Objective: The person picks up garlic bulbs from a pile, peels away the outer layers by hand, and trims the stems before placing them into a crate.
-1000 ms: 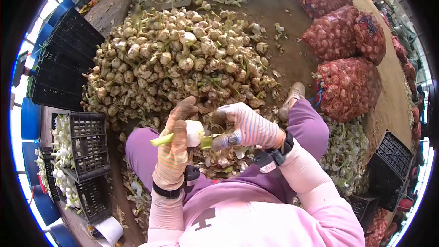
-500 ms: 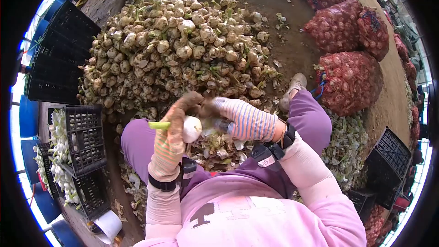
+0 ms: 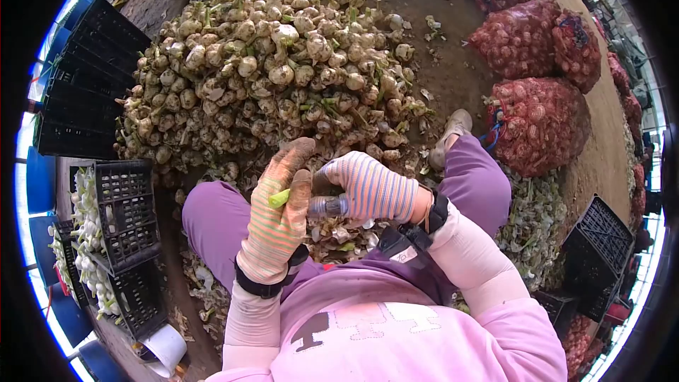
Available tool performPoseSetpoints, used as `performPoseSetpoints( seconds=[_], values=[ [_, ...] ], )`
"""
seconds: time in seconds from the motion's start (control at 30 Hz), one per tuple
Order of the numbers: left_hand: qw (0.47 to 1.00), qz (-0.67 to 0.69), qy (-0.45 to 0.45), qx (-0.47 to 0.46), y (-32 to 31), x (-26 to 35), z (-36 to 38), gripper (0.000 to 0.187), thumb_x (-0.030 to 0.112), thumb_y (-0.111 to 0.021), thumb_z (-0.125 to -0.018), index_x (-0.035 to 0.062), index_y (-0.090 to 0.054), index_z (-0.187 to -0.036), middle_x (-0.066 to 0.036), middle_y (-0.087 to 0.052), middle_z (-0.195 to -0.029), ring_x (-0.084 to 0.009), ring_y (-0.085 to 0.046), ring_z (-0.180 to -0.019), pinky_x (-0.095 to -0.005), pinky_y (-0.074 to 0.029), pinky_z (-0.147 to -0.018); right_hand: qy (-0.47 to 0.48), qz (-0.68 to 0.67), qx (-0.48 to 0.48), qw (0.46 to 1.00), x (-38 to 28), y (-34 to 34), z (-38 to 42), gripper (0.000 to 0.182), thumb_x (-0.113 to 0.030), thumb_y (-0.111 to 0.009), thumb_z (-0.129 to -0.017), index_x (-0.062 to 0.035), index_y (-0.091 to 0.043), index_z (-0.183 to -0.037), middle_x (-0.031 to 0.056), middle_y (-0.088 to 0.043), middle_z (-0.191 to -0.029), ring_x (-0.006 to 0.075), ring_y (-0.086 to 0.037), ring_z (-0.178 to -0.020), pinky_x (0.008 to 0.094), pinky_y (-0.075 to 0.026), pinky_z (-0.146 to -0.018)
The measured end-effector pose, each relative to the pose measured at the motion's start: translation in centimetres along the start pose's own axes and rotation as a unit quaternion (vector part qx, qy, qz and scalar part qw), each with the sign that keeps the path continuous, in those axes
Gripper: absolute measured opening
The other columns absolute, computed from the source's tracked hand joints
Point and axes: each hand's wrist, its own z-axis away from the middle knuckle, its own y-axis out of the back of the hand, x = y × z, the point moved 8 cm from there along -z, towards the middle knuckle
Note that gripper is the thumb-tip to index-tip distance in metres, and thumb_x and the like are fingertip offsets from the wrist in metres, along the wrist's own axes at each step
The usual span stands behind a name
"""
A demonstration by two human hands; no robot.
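My left hand (image 3: 274, 213), in a striped glove with soiled fingertips, is closed around a garlic bulb. The bulb's cut green stem (image 3: 279, 199) pokes out between the fingers, while the rest is hidden by the glove. Facing it, my right hand (image 3: 375, 187) wears a similar striped glove and curls around a short tool with a dark grey cylindrical end (image 3: 327, 206); I cannot tell its kind. The hands almost meet above my lap. Right beyond them rises a big heap of soil-stained garlic bulbs (image 3: 262, 74). Dry peelings (image 3: 339, 237) lie between my legs.
At left, a black crate (image 3: 127, 212) stands beside white garlic with green stems (image 3: 88, 230); stacked black crates (image 3: 85, 92) are behind it. Red mesh sacks of bulbs (image 3: 541, 124) line the right side. A black crate (image 3: 598, 255) sits at lower right, near scattered leaves (image 3: 534, 226).
My left hand has turned, so the white bulb that showed is now covered and the stem points another way. My right hand's blurred fingers are now still, close to the left.
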Motion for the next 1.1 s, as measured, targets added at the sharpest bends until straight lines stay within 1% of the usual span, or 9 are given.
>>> performPoseSetpoints(
  seconds=[0.13, 0.3, 0.37, 0.57, 0.6, 0.7, 0.77, 0.97, 1.1],
  values=[
    [0.963, 0.213, 0.156, -0.054, -0.9, -1.8, 1.0, 0.054, 0.04, -0.043, -0.096, -0.0025, -0.045, -0.128, -0.011, -0.053, -0.121, -0.0174, -0.05, -0.112, -0.0301, -0.038, -0.096, -0.114, -0.306, -0.044, 0.944, -0.2, 0.1, 1.1, 0.034, -0.026, -0.068, -0.079, 0.0005, -0.063, -0.099, 0.0049, -0.063, -0.069, 0.0089, -0.059, -0.058, 0.027, -0.053, -0.051],
    [0.94, 0.324, 0.093, -0.047, -0.5, -1.3, 0.4, 0.06, 0.048, -0.036, -0.095, 0.0008, -0.043, -0.132, -0.015, -0.048, -0.132, -0.0238, -0.045, -0.122, -0.0344, -0.034, -0.102, -0.155, -0.431, -0.074, 0.886, -0.8, 0.4, 2.0, 0.032, -0.024, -0.064, -0.082, 0.0008, -0.065, -0.103, 0.001, -0.061, -0.072, 0.0078, -0.057, -0.055, 0.022, -0.05, -0.045],
    [0.825, 0.558, 0.075, -0.054, -0.2, -1.1, 0.3, 0.06, 0.049, -0.038, -0.094, 0.0036, -0.042, -0.133, -0.015, -0.044, -0.136, -0.028, -0.04, -0.128, -0.0401, -0.029, -0.107, -0.147, -0.468, -0.119, 0.863, -1.8, -0.2, 2.2, 0.029, -0.024, -0.064, -0.082, -0.0003, -0.066, -0.098, 0.0005, -0.06, -0.07, 0.0069, -0.055, -0.053, 0.0218, -0.047, -0.044],
    [0.695, 0.704, 0.135, 0.061, 1.5, -4.7, 0.5, 0.048, 0.042, -0.049, -0.092, 0.0068, -0.049, -0.125, -0.013, -0.053, -0.126, -0.0295, -0.05, -0.118, -0.0434, -0.048, -0.092, 0.153, -0.573, -0.044, 0.804, -2.8, 2.3, 2.3, 0.034, -0.025, -0.068, -0.079, 0.0042, -0.064, -0.095, 0.0037, -0.064, -0.073, 0.0085, -0.056, -0.052, 0.0216, -0.048, -0.048],
    [0.705, 0.689, 0.133, 0.102, 2.1, -5.7, 0.7, 0.049, 0.042, -0.048, -0.092, 0.0067, -0.049, -0.126, -0.013, -0.053, -0.127, -0.0294, -0.05, -0.118, -0.0429, -0.049, -0.092, 0.143, -0.648, -0.008, 0.748, -1.8, 2.4, 2.2, 0.044, -0.029, -0.072, -0.076, 0.0065, -0.061, -0.099, 0.0065, -0.064, -0.073, 0.0084, -0.059, -0.06, 0.0219, -0.05, -0.052],
    [0.708, 0.683, 0.129, 0.12, 2.2, -5.7, 0.9, 0.05, 0.042, -0.048, -0.092, 0.007, -0.046, -0.127, -0.013, -0.05, -0.13, -0.0292, -0.047, -0.121, -0.0428, -0.048, -0.092, -0.019, -0.381, 0.155, 0.911, 0.2, 4.3, 0.9, 0.053, -0.032, -0.076, -0.072, 0.0051, -0.058, -0.105, 0.0078, -0.062, -0.082, 0.013, -0.06, -0.083, 0.024, -0.052, -0.054],
    [0.699, 0.696, 0.129, 0.101, 1.3, -4.8, 0.9, 0.05, 0.041, -0.048, -0.093, 0.0073, -0.045, -0.129, -0.013, -0.047, -0.132, -0.0292, -0.044, -0.123, -0.0433, -0.048, -0.093, 0.013, -0.364, 0.233, 0.902, -1.2, 3.2, 0.3, 0.042, -0.018, -0.074, -0.073, -0.002, -0.056, -0.108, 0.0002, -0.056, -0.087, 0.0099, -0.053, -0.079, 0.0259, -0.045, -0.074],
    [0.743, 0.608, 0.194, 0.2, 0.3, -6.3, 1.2, 0.051, 0.048, -0.049, -0.09, 0.0111, -0.051, -0.124, -0.008, -0.053, -0.125, -0.022, -0.053, -0.11, -0.0323, -0.048, -0.09, -0.017, -0.175, 0.121, 0.977, -1.2, 1.5, -0.8, 0.025, -0.014, -0.066, -0.08, 0.0003, -0.059, -0.099, 0.0123, -0.063, -0.089, 0.0083, -0.055, -0.08, 0.0278, -0.047, -0.075],
    [0.778, 0.547, 0.134, 0.278, 1.7, -6.3, 1.1, 0.044, 0.047, -0.046, -0.092, 0.0111, -0.054, -0.117, -0.008, -0.057, -0.119, -0.0261, -0.056, -0.106, -0.0398, -0.05, -0.086, 0.027, -0.466, 0.048, 0.883, -2.4, 0.5, -0.2, 0.027, -0.017, -0.065, -0.083, 0.0001, -0.059, -0.102, 0.0054, -0.064, -0.091, 0.0114, -0.058, -0.078, 0.0257, -0.048, -0.07]
  ],
)
